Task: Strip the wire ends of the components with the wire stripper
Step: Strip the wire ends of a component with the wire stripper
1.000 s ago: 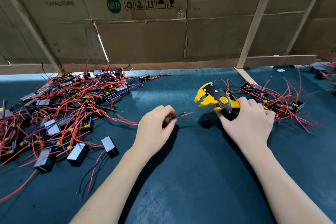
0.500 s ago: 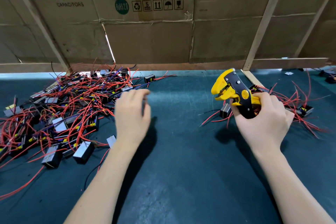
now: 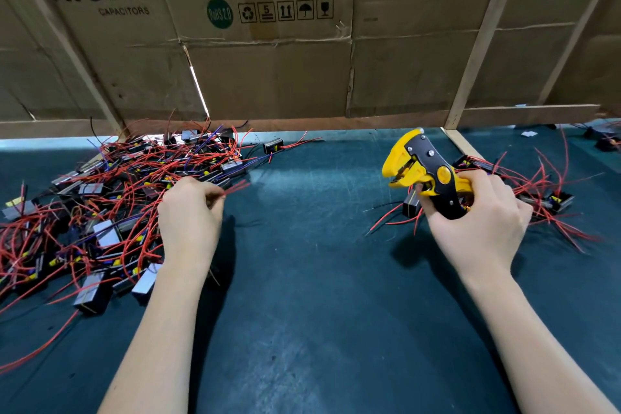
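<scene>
We are at an electronics assembly bench: heaps of wired components on a dark surface, walled by capacitor cartons.

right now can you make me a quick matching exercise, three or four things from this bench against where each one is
Things:
1. wire stripper
2. big pile of components
3. smaller pile of components
4. cardboard wall

Places:
A. standing at the back of the mat
B. on the mat beside the left hand
C. gripped in the right hand
D. on the mat just behind the right hand

Pairs: 1-C, 2-B, 3-D, 4-A
</scene>
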